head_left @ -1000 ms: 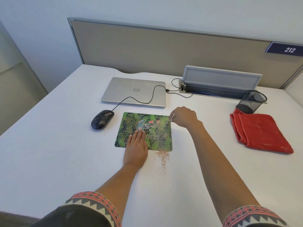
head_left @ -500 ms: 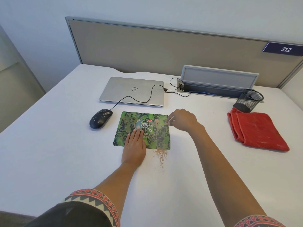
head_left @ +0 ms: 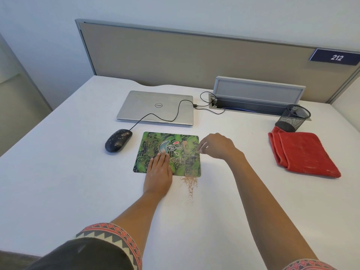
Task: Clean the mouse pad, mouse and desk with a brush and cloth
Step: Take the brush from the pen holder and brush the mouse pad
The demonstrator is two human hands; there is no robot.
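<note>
A green patterned mouse pad [head_left: 152,145] lies on the white desk [head_left: 58,182]. My left hand [head_left: 158,173] rests flat on the pad's front edge, fingers together. At the pad's right edge, my right hand [head_left: 218,146] pinches a small pale brush [head_left: 200,149]; its bristle end is blurred over the pad. A little sandy dust sits on the pad's upper right, and a heap of dust [head_left: 190,184] lies on the desk just below the pad's front right corner. A black mouse [head_left: 118,140], speckled with dust, sits left of the pad. A folded red cloth [head_left: 303,154] lies at the right.
A shut silver laptop [head_left: 155,107] sits behind the pad, with the mouse cable running across its lid. A grey cable box [head_left: 257,96] and a tipped black mesh pen cup [head_left: 294,117] stand at the back right. A beige partition [head_left: 194,61] closes the desk's far side.
My right hand with the brush has shifted slightly toward me along the pad's right side. My left hand stays pressed on the pad. The view has shifted a little.
</note>
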